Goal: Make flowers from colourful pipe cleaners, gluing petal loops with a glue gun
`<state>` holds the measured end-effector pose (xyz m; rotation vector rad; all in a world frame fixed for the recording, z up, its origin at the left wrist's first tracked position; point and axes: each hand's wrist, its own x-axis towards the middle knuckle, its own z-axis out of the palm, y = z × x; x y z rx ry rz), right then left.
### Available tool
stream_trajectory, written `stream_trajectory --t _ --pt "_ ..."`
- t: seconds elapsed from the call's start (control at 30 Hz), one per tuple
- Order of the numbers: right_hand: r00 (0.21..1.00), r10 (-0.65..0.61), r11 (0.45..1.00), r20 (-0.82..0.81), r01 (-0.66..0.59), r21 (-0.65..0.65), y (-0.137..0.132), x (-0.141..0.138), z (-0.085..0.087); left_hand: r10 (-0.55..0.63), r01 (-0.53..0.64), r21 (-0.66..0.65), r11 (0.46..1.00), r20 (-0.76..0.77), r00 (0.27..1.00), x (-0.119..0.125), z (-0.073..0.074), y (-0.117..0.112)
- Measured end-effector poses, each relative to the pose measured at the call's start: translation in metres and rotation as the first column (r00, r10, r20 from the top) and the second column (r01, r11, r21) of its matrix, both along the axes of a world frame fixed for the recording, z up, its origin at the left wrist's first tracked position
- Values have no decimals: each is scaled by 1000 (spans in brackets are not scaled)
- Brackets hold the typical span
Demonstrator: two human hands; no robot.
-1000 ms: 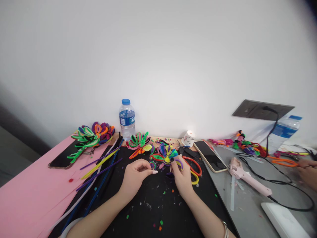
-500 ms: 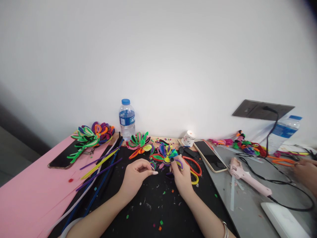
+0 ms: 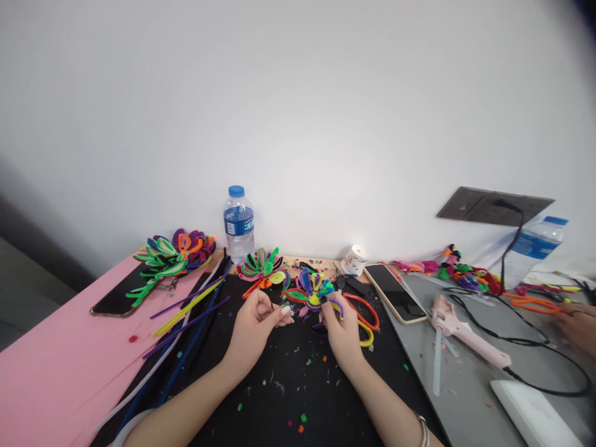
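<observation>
My right hand [image 3: 343, 335] is closed, its thumb and fingers gripping a multicoloured pipe-cleaner flower [image 3: 311, 287] with purple, green, yellow and blue petals. To its left, my left hand [image 3: 256, 326] is pinched near the flower's lower left side; what lies between its fingertips is too small to make out. A second pipe-cleaner flower [image 3: 261, 266], green, pink and orange, lies just beyond my left hand. Beside my right hand are a red loop [image 3: 364, 309] and a yellow loop [image 3: 369, 338], partly hidden by it.
Loose pipe cleaners [image 3: 189, 307], a phone [image 3: 112, 298] and more pipe-cleaner flowers [image 3: 162, 257] lie left. A water bottle [image 3: 239, 226] stands behind. Right are a paper cup [image 3: 354, 261], another phone [image 3: 395, 295], a corded pink glue gun [image 3: 475, 338] and another person's hand [image 3: 577, 326].
My left hand's fingers have turned and closed into a tighter pinch, rising slightly. My right hand and the flower stay put. The other person's hand has shifted slightly.
</observation>
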<state>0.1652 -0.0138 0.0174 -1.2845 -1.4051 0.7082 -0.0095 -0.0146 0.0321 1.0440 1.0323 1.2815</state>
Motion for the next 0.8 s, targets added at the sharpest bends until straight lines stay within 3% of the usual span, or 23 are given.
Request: stream_trajectory --t 0.4,0.8 --pt "1000 -2 1000 5 2 11 0 -1 1 -31 52 125 991 -164 986 -2 -2 0" --pt "1000 -15 1000 17 14 25 0 0 2 21 36 199 979 -278 960 -3 0 -1"
